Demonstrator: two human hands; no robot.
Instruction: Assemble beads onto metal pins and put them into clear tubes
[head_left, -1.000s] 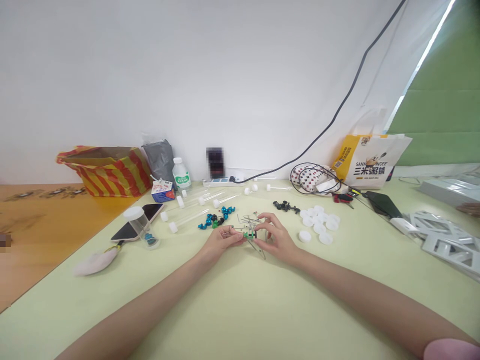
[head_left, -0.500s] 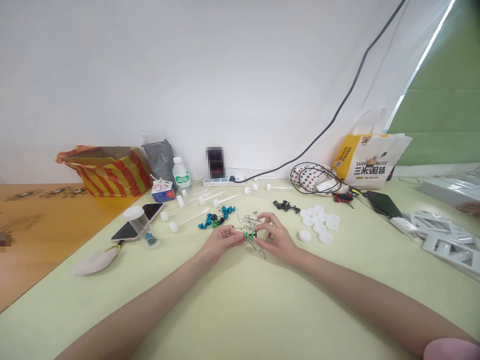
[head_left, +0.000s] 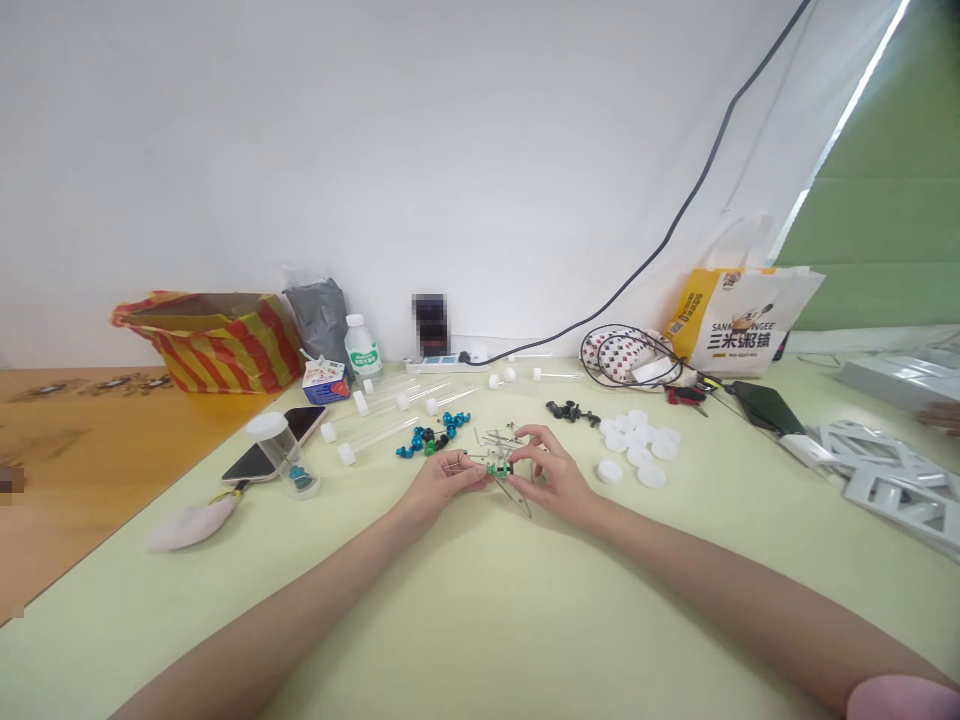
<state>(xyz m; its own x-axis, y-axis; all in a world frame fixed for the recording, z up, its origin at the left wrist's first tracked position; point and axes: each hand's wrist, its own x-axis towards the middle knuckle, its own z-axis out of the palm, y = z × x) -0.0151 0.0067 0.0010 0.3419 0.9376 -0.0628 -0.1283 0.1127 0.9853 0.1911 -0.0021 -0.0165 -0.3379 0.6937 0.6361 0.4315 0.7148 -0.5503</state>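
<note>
Between my two hands is a small green part point(head_left: 493, 470) with a black end piece point(head_left: 509, 469). My left hand point(head_left: 442, 485) pinches the green side between thumb and fingers, and a thin metal rod sticks out by its fingertips. My right hand point(head_left: 555, 480) has thumb and index finger closed on the black end. Thin metal rods point(head_left: 517, 498) lie on the table just under and behind the fingers. Left of them is a pile of blue, black and green small parts point(head_left: 431, 437). Black small parts point(head_left: 572, 411) lie behind my right hand.
White round caps point(head_left: 636, 438) are spread to the right. Clear tubes with white caps point(head_left: 379, 440) lie at the back left, near a clear jar point(head_left: 281, 450) on a phone point(head_left: 255, 460). Pliers point(head_left: 686, 397) and grey plastic frames point(head_left: 889, 470) are at the right.
Almost nothing has moved; both hands stay in place on the small part, which has perhaps turned slightly.
</note>
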